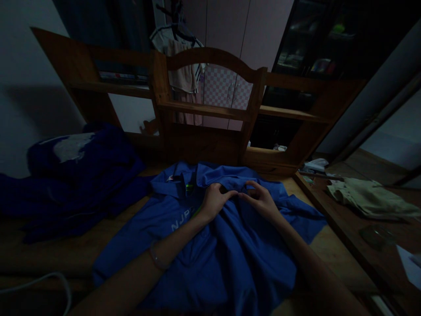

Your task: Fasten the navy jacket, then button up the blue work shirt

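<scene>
blue shirt [217,263] (pinched) beneath left grip [214,201], right grip [263,202]

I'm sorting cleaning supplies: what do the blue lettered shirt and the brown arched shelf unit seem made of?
Blue lettered shirt: matte cloth, perhaps woven, from its soft folds; fibre unclear. Brown arched shelf unit: apparently wood, from its brown boards; dimness leaves any varnish uncertain.
</scene>
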{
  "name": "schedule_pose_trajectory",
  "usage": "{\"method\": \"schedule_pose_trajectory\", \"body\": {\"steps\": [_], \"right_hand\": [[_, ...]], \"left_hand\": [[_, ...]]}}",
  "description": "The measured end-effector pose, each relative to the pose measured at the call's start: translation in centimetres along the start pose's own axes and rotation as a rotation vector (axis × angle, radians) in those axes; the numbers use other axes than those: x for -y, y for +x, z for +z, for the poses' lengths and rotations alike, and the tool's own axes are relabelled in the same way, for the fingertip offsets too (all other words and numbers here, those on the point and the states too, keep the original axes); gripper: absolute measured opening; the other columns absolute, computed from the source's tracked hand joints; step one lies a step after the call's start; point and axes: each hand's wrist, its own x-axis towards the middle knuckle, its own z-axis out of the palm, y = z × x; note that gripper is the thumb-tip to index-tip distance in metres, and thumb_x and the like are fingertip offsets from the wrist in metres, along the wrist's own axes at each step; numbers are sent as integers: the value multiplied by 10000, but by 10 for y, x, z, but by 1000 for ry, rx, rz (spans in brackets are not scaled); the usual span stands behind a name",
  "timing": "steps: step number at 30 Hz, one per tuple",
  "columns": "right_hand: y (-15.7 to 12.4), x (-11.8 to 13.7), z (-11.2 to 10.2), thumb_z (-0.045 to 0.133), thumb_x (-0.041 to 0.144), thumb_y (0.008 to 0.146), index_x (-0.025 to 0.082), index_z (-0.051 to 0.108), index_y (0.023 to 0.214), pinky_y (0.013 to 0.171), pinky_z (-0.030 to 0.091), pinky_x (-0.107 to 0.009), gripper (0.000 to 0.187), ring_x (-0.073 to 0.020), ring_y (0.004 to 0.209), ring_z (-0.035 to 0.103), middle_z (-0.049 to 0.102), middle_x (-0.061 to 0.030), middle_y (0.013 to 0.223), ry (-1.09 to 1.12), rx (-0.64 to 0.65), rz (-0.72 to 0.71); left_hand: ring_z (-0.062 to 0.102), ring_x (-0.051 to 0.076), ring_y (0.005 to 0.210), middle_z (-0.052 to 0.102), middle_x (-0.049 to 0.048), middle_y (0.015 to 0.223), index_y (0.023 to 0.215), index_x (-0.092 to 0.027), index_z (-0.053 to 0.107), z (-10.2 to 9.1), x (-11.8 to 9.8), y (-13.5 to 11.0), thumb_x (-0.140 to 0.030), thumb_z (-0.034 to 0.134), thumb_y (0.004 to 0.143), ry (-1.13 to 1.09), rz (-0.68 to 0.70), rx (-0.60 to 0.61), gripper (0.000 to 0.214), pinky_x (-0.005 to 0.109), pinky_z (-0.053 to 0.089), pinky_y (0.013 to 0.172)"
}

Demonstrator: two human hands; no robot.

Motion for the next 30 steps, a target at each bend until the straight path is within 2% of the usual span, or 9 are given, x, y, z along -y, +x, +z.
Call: {"method": "schedule_pose_trajectory", "body": {"steps": [4, 7, 10, 14, 19, 23, 26, 30], "right_hand": [[-1, 3, 2, 646, 465, 754, 202, 539, 1001, 443, 224, -218, 376, -99, 506, 341, 377, 52, 589, -12, -10, -25], [0, 4, 2, 621, 447, 784, 187, 541, 835, 490, 264, -222, 277, -102, 555, 356, 389, 37, 629, -17, -18, -86], [1, 6, 0, 596, 446, 804, 176, 499, 689, 505, 269, -222, 309, -100, 568, 345, 374, 32, 628, -17, -14, -117], [0, 8, -3, 576, 460, 814, 174, 529, 684, 514, 276, -229, 318, -107, 576, 364, 407, 22, 630, -15, -24, -110], [1, 7, -3, 583, 500, 792, 175, 549, 708, 521, 298, -235, 337, -120, 586, 399, 450, 12, 637, -5, -74, -108], [2, 3, -2, 598, 483, 785, 178, 535, 728, 514, 288, -231, 317, -115, 575, 388, 440, 17, 634, 19, -78, -90], [2, 2, -3, 607, 448, 787, 178, 516, 707, 512, 278, -229, 296, -107, 570, 373, 417, 25, 628, 33, -74, -100], [2, 1, -3, 608, 444, 789, 177, 510, 696, 510, 280, -227, 299, -102, 560, 371, 417, 32, 618, 27, -69, -98]], "left_hand": [[615, 175, 610, 691, 52, 688, 697, -129, 682, 0, -2, 0, -439, 684, 685, -35, -24, 33, 310, 233, 419, 520], [615, 169, 613, 695, 42, 707, 716, -133, 689, 0, -3, -1, -443, 687, 682, -90, -16, 66, 311, 228, 418, 524], [614, 163, 614, 698, 32, 720, 732, -139, 694, 0, -6, -4, -444, 692, 678, -132, -7, 79, 310, 228, 426, 539], [606, 162, 602, 694, 29, 702, 694, -140, 684, 1, -9, -6, -458, 688, 677, -114, 15, 65, 319, 239, 436, 549], [634, 182, 718, 710, 41, 800, 771, -148, 688, 1, -14, -7, -467, 672, 698, -191, 53, 46, 327, 267, 481, 665], [643, 177, 728, 713, 44, 824, 786, -146, 687, 0, -16, -6, -459, 662, 717, -399, -49, 67, 321, 272, 499, 682], [654, 188, 814, 714, 52, 915, 870, -146, 688, -1, -15, -5, -451, 662, 725, -549, -148, 64, 338, 297, 509, 769], [642, 204, 945, 689, 71, 1050, 972, -148, 676, -2, -13, -5, -457, 655, 736, -620, -211, 78, 390, 336, 480, 898]]}}
